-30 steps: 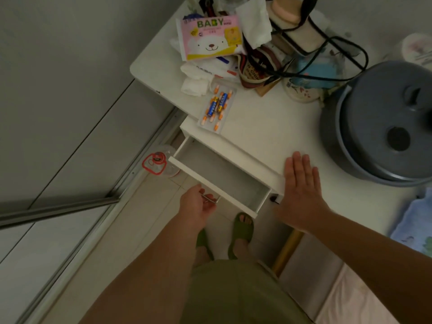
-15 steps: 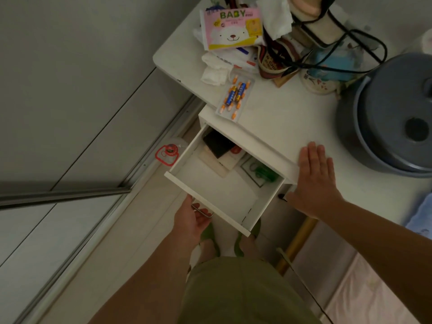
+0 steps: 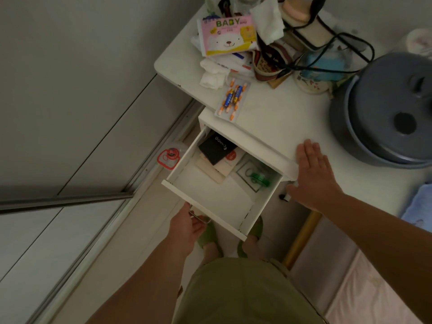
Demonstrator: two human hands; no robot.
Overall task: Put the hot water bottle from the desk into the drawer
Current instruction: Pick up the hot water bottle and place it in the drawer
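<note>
The white desk drawer (image 3: pixel 185 157) stands pulled well out. Inside it lie a black booklet (image 3: pixel 216 148), some cards and a green item in a clear bag (image 3: pixel 258 177); its front half is bare. My left hand (image 3: pixel 187 226) is shut on the drawer's metal handle (image 3: pixel 201 218). My right hand (image 3: pixel 314 175) rests flat, fingers spread, on the desk's front edge just right of the drawer. A cream and pink padded object with a black cable, probably the hot water bottle (image 3: pixel 304 22), sits at the back of the desk (image 3: pixel 275 118) among clutter.
A big grey lidded pot (image 3: pixel 392 108) fills the desk's right side. A baby-wipes pack (image 3: pixel 226 36), tissues and a battery pack (image 3: pixel 232 98) lie at the back left. A blue cloth (image 3: pixel 418 206) is at the right edge. A red-lidded jar (image 3: pixel 168 156) stands on the floor.
My left hand has pulled the drawer much further out, uncovering the booklet, cards and green item. My right hand has stayed flat on the desk edge.
</note>
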